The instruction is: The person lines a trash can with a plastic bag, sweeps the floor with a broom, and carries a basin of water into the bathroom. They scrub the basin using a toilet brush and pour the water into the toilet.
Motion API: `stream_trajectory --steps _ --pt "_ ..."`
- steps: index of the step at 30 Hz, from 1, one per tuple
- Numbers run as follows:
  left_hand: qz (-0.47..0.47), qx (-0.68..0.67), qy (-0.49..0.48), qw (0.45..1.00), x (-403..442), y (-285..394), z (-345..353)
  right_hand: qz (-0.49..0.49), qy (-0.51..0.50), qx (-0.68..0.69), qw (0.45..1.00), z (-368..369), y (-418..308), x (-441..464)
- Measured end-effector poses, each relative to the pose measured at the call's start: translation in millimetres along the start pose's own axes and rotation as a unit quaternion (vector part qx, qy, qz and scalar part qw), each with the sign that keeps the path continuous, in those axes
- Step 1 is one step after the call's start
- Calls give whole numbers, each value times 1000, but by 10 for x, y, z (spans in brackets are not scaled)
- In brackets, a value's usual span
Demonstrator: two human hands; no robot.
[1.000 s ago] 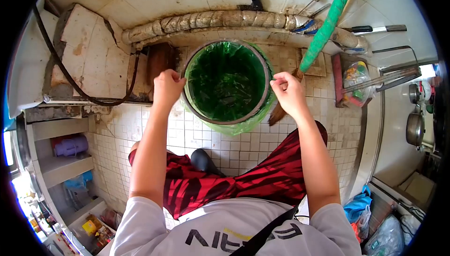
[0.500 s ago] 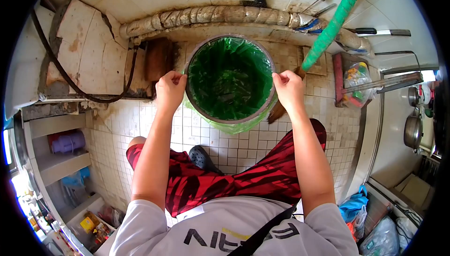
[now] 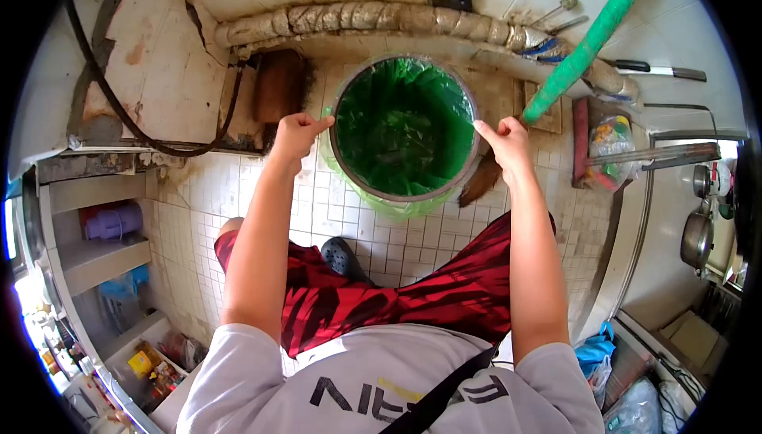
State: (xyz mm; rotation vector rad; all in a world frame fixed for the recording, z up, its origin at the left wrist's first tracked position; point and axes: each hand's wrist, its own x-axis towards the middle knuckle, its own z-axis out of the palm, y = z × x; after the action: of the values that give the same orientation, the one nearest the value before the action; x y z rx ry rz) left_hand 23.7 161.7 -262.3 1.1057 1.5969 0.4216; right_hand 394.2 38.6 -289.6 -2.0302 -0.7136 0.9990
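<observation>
The person's left hand (image 3: pixel 295 138) was at the left edge of a round bin (image 3: pixel 405 196), with its fingers mostly curled and one fingertip touching the rim. The right hand (image 3: pixel 508 146) was at the other edge, half curled, with its thumb and finger close together at the rim. It was hard to tell if either hand had a grip on the green bag (image 3: pixel 405 136). The bag lined the bin and hung over its outside. The bin stood on the tiled floor (image 3: pixel 405 255), in front of the person. A brown brush (image 3: pixel 480 184) was just beside it, near the right hand. A fat wrapped pipe (image 3: pixel 381 17) ran along the wall behind.
</observation>
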Motion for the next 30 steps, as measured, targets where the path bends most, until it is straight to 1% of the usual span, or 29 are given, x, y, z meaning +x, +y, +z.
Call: stream_trajectory --steps 1,2,3,4,5,6,8,9,11,12,13,14,17,20,21,23,24,25,26,27,30 --pt "26 55 3 998 6 39 7 -38 1 -53 998 3 -12 -3" --pt "108 107 39 988 -11 37 23 -74 8 -73 995 20 4 -33" --pt "191 156 76 966 -26 99 55 -112 17 -92 989 45 -52 -55" --pt "272 203 112 934 -26 161 93 -150 27 -112 982 52 -106 -64" --pt "325 271 135 896 7 231 95 -194 29 -161 967 21 -143 -70" --pt "400 301 155 852 4 360 142 -268 60 -191 942 34 -233 -87" --pt "533 354 191 744 17 512 271 -407 115 -248 871 90 -352 -125" --pt "511 394 171 745 67 529 334 -410 95 -306 854 115 -426 -131" --pt "463 470 130 741 144 563 432 -429 101 -365 820 216 -471 -97" --pt "457 480 131 738 143 584 452 -438 106 -393 802 257 -504 -92" --pt "450 490 131 735 148 598 476 -412 85 -423 802 281 -532 -95" --pt "443 500 130 733 154 598 498 -409 90 -425 802 310 -539 -78" --pt "428 472 128 760 215 539 507 -390 82 -429 811 381 -515 -17" --pt "392 504 115 761 84 647 427 -366 86 -442 814 307 -644 -78" --pt "399 477 112 775 -29 654 382 -339 66 -433 832 232 -646 -100" --pt "411 419 100 803 -304 631 258 -363 24 -385 848 66 -613 -343" --pt "419 437 72 793 -422 550 224 -372 2 -361 855 -13 -581 -499" --pt "426 455 43 781 -559 445 187 -335 -50 -401 851 -54 -555 -661" --pt "433 472 13 768 -663 343 164 -319 -86 -405 852 -78 -501 -763" --pt "405 503 -5 763 -708 250 156 -323 -88 -394 856 -72 -420 -781" --pt "365 518 3 774 -696 131 163 -326 -86 -382 861 -38 -321 -780"
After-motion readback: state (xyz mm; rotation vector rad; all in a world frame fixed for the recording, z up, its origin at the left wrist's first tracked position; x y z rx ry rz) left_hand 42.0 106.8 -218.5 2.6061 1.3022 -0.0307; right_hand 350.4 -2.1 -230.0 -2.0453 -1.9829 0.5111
